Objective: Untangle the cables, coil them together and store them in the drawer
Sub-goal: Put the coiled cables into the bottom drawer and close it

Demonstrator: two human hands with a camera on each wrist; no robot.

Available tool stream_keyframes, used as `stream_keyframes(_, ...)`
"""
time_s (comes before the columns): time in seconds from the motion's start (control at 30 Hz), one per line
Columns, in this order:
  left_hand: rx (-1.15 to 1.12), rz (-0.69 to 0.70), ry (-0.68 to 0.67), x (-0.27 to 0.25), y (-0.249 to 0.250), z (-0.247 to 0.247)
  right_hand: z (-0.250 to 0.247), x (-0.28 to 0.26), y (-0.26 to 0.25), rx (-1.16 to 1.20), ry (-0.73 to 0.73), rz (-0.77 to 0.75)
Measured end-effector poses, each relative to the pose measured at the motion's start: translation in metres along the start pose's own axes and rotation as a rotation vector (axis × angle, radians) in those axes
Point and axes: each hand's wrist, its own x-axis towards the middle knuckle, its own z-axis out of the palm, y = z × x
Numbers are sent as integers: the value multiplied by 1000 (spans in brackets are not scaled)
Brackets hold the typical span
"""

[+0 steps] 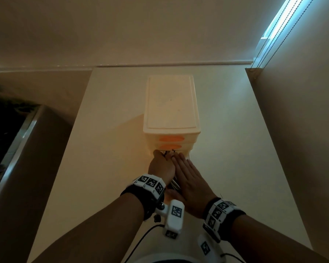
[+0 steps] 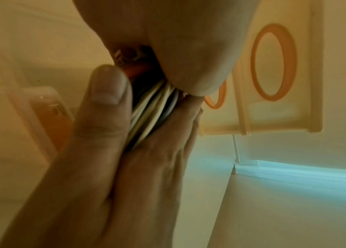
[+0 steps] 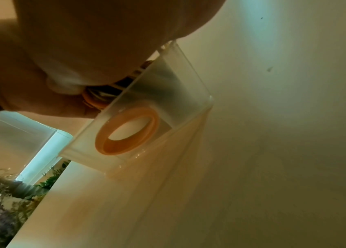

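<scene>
Cables going into the open bottom drawer

At lower centre, the left hand (image 1: 160, 166) grips the coiled cables (image 2: 153, 107) over the pulled-out drawer (image 3: 168, 94) of the drawer unit (image 1: 171, 105) on the desk (image 1: 106, 130); the right hand (image 1: 190, 181) lies flat, fingers straight, on them. No readable writing.

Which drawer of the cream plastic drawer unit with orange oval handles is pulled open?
The bottom drawer, under both hands with the coiled cables over it; the two drawers above sit flush, shut.
</scene>
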Motion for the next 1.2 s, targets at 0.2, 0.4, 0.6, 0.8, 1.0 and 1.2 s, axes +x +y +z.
stream_keyframes(0.2, 128, 40, -97, 9, -10, -12, 11, -6, -1, -144, -32, -27)
stream_keyframes(0.4, 122, 53, 118, 2, -9, 2, 16, 0, -3, -202, -79, 36)
stream_keyframes(0.6, 89, 158, 144, -12, -12, 3, 11, -1, -10, -172, -46, 24)
stream_keyframes(0.8, 446, 214, 33, -5, -11, -15, 14, -1, -11, -217, -63, 50)
stream_keyframes(1.0, 592, 260, -217, 9, -3, -65, 10, -2, -9, -245, -52, 41)
stream_keyframes(1.2, 598, 288, -297, 1, -10, -70, 10, 3, -15, -282, -86, 48)
